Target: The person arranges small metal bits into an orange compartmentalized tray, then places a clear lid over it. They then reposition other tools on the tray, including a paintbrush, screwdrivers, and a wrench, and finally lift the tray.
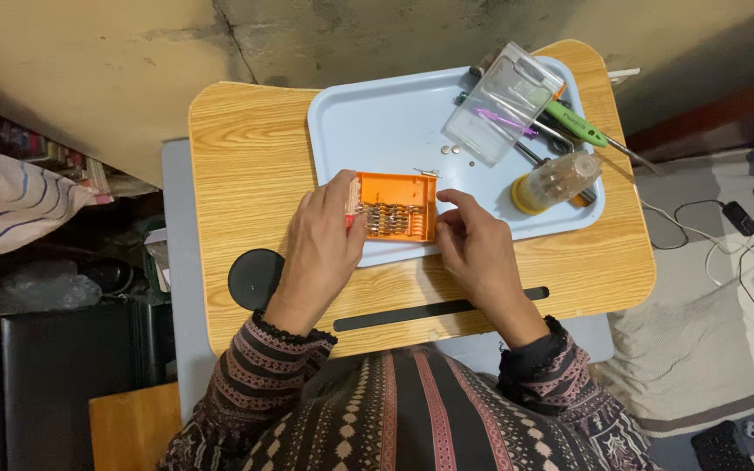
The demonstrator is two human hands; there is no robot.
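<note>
the orange bit case (397,206) lies open on the near edge of the pale blue tray (377,122), its long axis running left to right across the wooden surface (246,157). it sits directly between the two hands — the left hand (325,249) is closed on its left end, thumb and fingers clamped on the case wall, while the right hand (473,249) rests just beside its right end, fingertips curled and pinched together; whether a bit is held there cannot be told. the rows of metal bits are too small to make out singly. farther back on the tray a clear plastic lid (503,100), a green-handled tool (582,126) and a small bottle (556,179) lie well apart from the case — the tools under the lid are partly hidden.
</note>
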